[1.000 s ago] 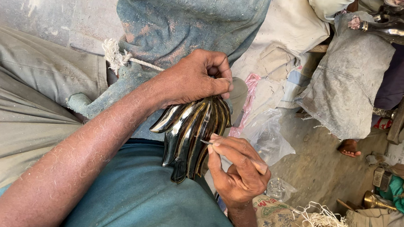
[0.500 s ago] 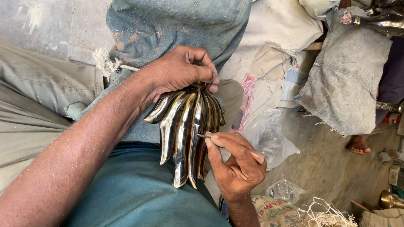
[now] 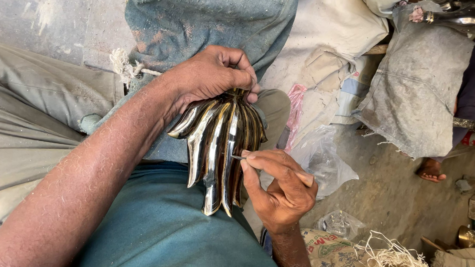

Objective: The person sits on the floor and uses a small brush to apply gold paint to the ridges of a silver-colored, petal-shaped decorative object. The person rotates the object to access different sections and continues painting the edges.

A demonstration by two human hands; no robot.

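Bare-armed, hairy forearms, no sleeves; teal shirt (image 3: 156, 232) over the belly, dusty khaki trousers (image 3: 27, 117) at left

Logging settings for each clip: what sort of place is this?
Probably an informal metal-craft workshop, worked seated on the ground. The left hand holds a fluted brass piece while the right hand works it with a thin tool; sacks and other brass items lie on the dusty floor.
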